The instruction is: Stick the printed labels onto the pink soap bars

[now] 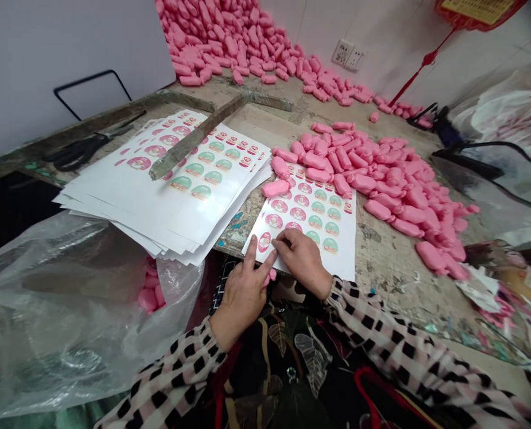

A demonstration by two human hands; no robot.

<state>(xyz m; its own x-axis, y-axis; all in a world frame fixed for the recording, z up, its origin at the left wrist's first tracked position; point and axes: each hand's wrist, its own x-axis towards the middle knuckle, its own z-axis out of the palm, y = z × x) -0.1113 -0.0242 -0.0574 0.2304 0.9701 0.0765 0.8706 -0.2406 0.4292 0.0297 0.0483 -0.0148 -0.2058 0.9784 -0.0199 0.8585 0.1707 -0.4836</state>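
A sheet of stickers (340, 262) lies at the table's near edge, with rows of pink and green ovals. My left hand (242, 292) rests at its lower left corner, index finger and thumb spread on either side of a pink oval sticker (264, 242). Under that hand shows the end of a small pink sausage-shaped piece (272, 275), held by curled fingers that are mostly hidden. My right hand (303, 259) pinches at the right edge of the same sticker, fingertips close to my left thumb. Several pink pieces (276, 189) cover the sheet's upper part.
A heap of pink pieces (394, 179) sits right of the sheet; a larger pile (229, 36) fills the back. Left are stacked sticker sheets (126, 202) under a wooden bar (198, 137), and black scissors (80, 152). A clear plastic bag (68, 322) hangs at the lower left.
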